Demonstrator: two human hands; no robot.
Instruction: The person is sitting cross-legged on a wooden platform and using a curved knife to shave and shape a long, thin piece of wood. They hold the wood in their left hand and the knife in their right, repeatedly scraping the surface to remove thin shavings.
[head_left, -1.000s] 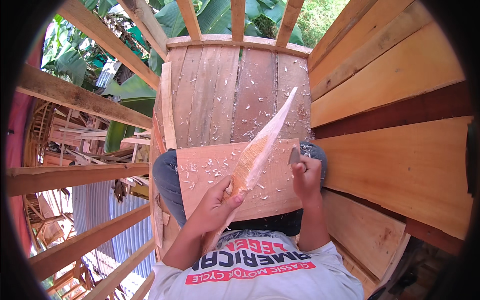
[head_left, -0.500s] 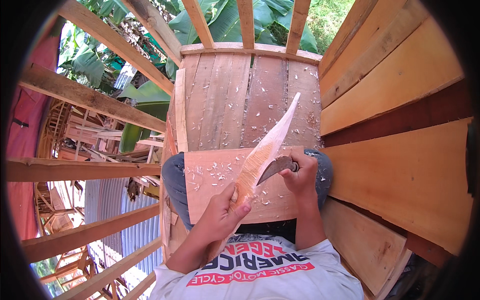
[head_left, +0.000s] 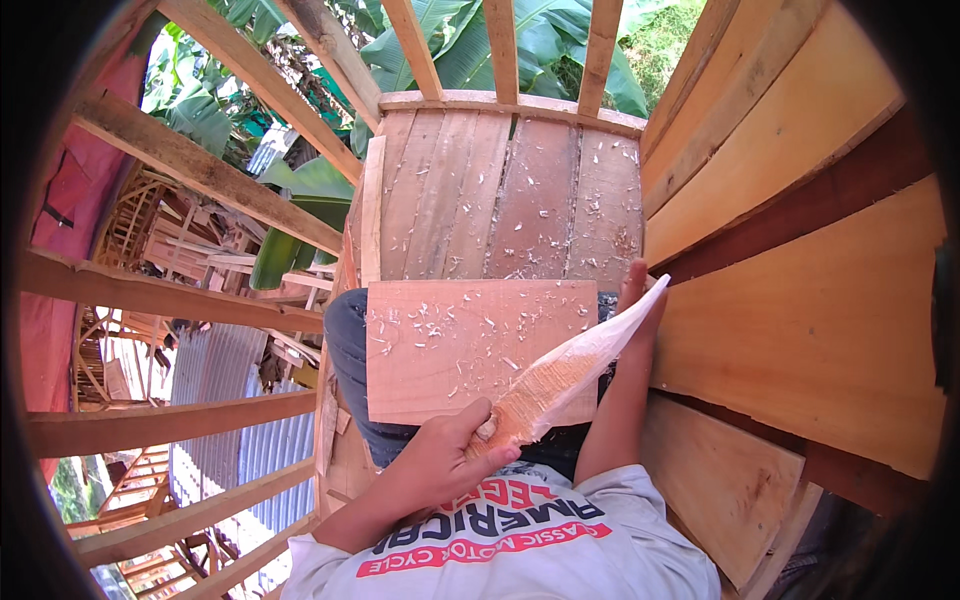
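Note:
My left hand is closed around the lower end of a long carved piece of wood. The piece tapers to a pale point at the upper right and has a rougher, orange-brown middle. It is held tilted above a flat wooden board lying across my lap, scattered with curled shavings. My right hand is up behind the pointed end, close to it or touching it; one finger shows upright, and most of the hand is hidden. The knife does not show; whether my right hand still holds it is hidden.
Shavings litter the plank floor ahead. Wooden slats form a railing at left and front, with banana leaves beyond. Large wooden boards line the right side. Corrugated metal sheets lie outside at left.
The carved piece has swung down to the right, its point now nearer the right boards. My right hand has moved up behind it, and the knife is out of sight.

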